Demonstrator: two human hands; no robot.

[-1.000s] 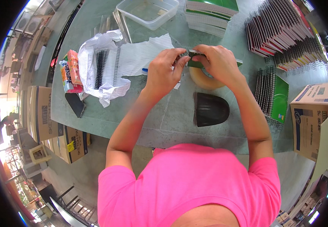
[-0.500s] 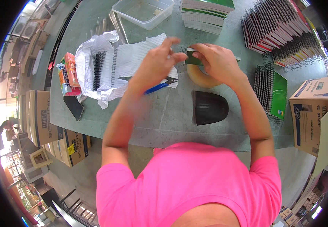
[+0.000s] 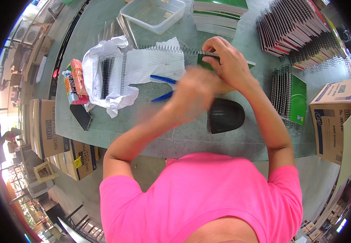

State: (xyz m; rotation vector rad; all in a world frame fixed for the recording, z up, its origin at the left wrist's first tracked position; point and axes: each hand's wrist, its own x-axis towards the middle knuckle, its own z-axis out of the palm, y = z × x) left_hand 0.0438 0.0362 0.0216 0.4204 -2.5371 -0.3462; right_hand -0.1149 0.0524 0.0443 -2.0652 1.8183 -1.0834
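The right hand grasps a green notebook, pinched between thumb and fingers at its upper edge. A dark spiral coil meets the notebook's edge at that grip and extends well out to the left of the right hand. The left hand is blurred, below and left of the right hand; whether it holds anything cannot be told. Blue-handled pliers lie just left of the left hand, their head hidden by it. A tape roll is partly covered beneath the right hand, and a dark rounded block sits on the bench just below and right of the left hand. The step in hand is judged to be work on the coil at the notebook's edge; the next move appears to call for a steady right hand and a clear hold by the left hand on the coil or pliers. Farther out, coil-bound green notebooks stand right of the right hand, and crumpled paper holding loose coils lies well left of both hands.
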